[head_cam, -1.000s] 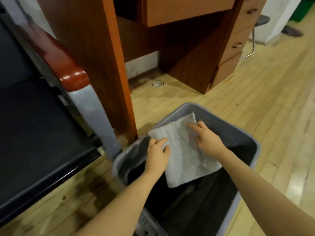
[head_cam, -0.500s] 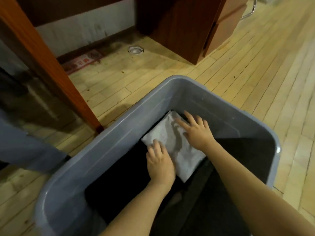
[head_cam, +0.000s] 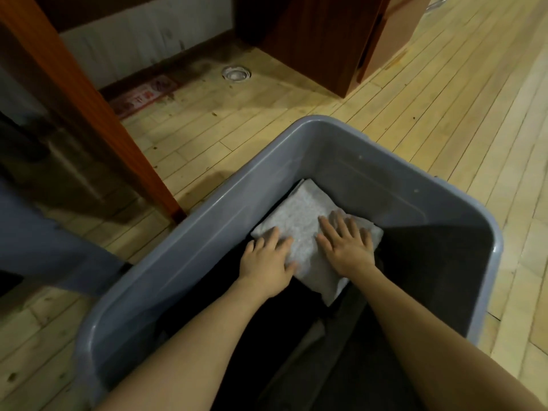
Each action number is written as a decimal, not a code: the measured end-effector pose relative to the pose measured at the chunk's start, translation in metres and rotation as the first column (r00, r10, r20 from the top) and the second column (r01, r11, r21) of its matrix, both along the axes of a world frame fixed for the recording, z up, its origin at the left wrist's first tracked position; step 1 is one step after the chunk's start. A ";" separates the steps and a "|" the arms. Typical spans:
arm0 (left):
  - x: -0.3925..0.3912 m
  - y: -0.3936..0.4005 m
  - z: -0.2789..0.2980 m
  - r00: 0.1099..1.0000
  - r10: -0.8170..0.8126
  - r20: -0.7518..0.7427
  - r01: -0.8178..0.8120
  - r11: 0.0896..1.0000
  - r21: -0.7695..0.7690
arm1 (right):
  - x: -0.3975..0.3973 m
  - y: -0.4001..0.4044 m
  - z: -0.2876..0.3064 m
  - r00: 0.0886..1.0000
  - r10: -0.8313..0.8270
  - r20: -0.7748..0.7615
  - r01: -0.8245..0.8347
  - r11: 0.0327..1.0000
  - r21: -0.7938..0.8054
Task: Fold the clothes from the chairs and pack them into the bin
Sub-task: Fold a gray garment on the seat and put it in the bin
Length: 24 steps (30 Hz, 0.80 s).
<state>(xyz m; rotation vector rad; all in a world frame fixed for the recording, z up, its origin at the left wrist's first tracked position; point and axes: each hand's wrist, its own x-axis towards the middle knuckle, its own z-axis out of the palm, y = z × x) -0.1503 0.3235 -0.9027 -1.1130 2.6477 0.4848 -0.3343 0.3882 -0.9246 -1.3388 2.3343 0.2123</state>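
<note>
Both forearms reach down into a grey bin [head_cam: 326, 143] on a wooden floor [head_cam: 296, 108], where the left hand [head_cam: 267, 262] and right hand [head_cam: 348, 250] press flat, fingers straight and spread, on a folded pale cloth [head_cam: 302, 215] lying against the bin's far-left wall atop dark clothes [head_cam: 430, 262], gripping nothing.

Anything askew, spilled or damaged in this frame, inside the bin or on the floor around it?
Nothing stands out. The folded light grey cloth lies flat in the grey bin on dark clothes, with the left hand and right hand resting flat on it. The wood floor looks scuffed but nothing is spilled.
</note>
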 end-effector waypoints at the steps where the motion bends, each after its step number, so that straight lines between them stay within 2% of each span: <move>1: 0.003 -0.001 0.009 0.999 0.000 -0.044 -0.001 1.000 -0.028 | 0.003 0.001 0.008 1.000 -0.006 0.012 0.006 1.000 -0.026; 7: 0.024 -0.005 0.084 0.990 -0.045 -0.137 0.022 0.986 -0.165 | 0.030 0.002 0.075 0.999 0.033 0.002 -0.032 0.978 -0.206; 11: 0.053 0.003 0.144 0.985 -0.020 -0.174 -0.020 0.974 -0.226 | 0.058 0.008 0.128 0.997 0.072 -0.025 -0.076 0.934 -0.350; 18: 0.133 0.034 0.258 0.956 0.050 -0.290 -0.174 0.890 -0.421 | 0.126 0.032 0.225 0.976 0.201 -0.082 -0.212 0.806 -0.552; 24: 0.235 0.070 0.332 0.921 0.151 -0.359 -0.332 0.786 -0.521 | 0.209 0.039 0.304 0.906 0.377 -0.194 -0.407 0.646 -0.645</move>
